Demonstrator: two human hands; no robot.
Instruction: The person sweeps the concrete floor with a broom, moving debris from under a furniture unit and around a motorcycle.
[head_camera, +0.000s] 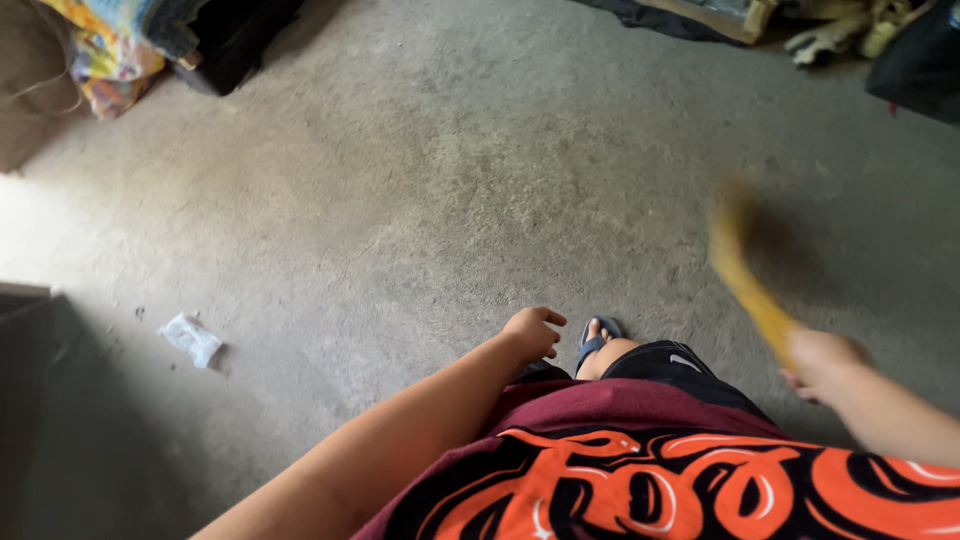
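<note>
Hands apart: our right hand (822, 362) clamped on blurred yellow stick (745, 275), long axis running up-left over concrete floor (420, 180); our left hand (530, 333) loosely curled, empty, nearer crumpled wrapper (192, 338).

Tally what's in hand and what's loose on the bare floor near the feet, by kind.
Yellow stick-like tool, blurred, in right hand: 1
Crumpled white scrap on the concrete floor: 1
Left hand holds: 0
Total: 2

One head-worn camera looks steeply down from close above the person's torso onto the concrete floor (420, 180).
</note>
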